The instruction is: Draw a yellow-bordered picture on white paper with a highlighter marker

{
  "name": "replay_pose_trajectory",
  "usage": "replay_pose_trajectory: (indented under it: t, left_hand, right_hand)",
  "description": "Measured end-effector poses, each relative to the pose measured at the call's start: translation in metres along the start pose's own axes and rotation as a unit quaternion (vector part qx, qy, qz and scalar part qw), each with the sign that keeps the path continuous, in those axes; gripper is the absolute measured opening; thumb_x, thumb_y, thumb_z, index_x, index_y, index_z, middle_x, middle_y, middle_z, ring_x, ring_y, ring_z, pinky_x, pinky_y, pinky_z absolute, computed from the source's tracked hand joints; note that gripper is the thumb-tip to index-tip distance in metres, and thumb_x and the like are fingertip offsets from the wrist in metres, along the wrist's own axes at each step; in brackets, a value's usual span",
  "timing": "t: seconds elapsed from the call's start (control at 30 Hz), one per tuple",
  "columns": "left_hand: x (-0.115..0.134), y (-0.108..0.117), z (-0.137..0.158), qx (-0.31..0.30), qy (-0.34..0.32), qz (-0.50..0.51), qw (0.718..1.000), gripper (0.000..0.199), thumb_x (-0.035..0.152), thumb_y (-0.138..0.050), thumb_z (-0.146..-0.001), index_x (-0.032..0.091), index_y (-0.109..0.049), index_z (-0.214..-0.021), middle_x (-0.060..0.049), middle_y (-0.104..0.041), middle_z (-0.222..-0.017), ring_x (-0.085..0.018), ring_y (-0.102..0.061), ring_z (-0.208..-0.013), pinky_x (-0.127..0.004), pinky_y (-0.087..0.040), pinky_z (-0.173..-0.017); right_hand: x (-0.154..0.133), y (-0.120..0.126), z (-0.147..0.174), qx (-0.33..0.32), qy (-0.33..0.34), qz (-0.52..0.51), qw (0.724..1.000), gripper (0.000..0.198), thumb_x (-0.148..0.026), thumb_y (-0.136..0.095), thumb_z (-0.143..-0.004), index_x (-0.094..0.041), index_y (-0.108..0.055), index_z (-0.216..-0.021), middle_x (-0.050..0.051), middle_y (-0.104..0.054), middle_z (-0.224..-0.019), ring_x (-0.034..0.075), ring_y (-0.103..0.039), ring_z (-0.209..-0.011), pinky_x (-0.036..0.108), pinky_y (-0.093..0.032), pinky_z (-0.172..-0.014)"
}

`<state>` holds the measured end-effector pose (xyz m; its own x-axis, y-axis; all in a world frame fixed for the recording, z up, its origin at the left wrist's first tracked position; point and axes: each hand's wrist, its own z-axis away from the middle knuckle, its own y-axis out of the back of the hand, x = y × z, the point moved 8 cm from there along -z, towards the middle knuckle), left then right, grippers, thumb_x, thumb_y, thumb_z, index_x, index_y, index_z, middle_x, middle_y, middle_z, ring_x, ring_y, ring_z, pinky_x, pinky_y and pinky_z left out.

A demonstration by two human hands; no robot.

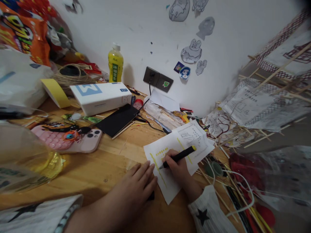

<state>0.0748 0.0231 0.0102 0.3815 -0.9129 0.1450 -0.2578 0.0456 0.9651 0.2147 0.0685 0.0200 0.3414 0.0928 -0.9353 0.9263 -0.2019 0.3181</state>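
My right hand [178,171] is closed around a black marker [181,155] with a yellow end. The marker's tip points down at a white sheet of paper [168,191], beside a yellow line. Several yellow marks and lines run across this sheet. At its upper right is a pencil-like drawing [190,136] with small characters; whether it is on a separate sheet I cannot tell. My left hand [133,186] lies flat, palm down, its fingertips at the paper's left edge. A small black object [151,196] shows partly from under it.
A pink phone [91,140], a black tablet-like device [119,120], a white box [102,98] and a yellow drink bottle [116,64] stand or lie leftward. A large clear bottle [26,158] is near left. Thin wooden sticks and stick-framed papers [252,100] crowd the right.
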Motion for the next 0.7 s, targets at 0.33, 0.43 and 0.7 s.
replay_pose_trajectory:
  t: [0.33, 0.43, 0.7]
  left_hand:
    - [0.0006, 0.0003, -0.0008, -0.003, -0.008, -0.009, 1.000, 0.047, 0.051, -0.054, -0.091, 0.016, -0.063, -0.122, -0.018, -0.056, -0.134, -0.034, -0.050, -0.124, -0.045, -0.038, -0.098]
    - [0.0012, 0.0001, -0.0006, -0.003, -0.010, -0.009, 1.000, 0.047, 0.050, -0.053, -0.091, 0.016, -0.063, -0.122, -0.019, -0.055, -0.135, -0.034, -0.050, -0.125, -0.046, -0.038, -0.099]
    - [0.0002, 0.0010, -0.0005, -0.008, -0.006, 0.005, 1.000, 0.047, 0.050, -0.054, -0.092, 0.017, -0.062, -0.124, -0.018, -0.054, -0.136, -0.034, -0.049, -0.125, -0.046, -0.037, -0.100]
  right_hand:
    - [-0.0040, 0.0009, 0.0006, -0.004, 0.013, 0.000, 1.000, 0.020, -0.025, -0.053, -0.067, -0.021, -0.047, -0.048, -0.003, -0.046, -0.049, 0.013, -0.045, -0.051, 0.025, -0.038, -0.050]
    - [-0.0023, 0.0000, 0.0008, -0.016, 0.007, -0.011, 1.000, 0.019, -0.026, -0.053, -0.067, -0.021, -0.047, -0.049, -0.003, -0.046, -0.049, 0.013, -0.045, -0.051, 0.025, -0.038, -0.049]
    - [-0.0005, -0.0001, 0.0009, -0.022, 0.010, -0.006, 1.000, 0.018, -0.026, -0.053, -0.065, -0.021, -0.048, -0.049, -0.003, -0.047, -0.050, 0.014, -0.045, -0.052, 0.026, -0.037, -0.051]
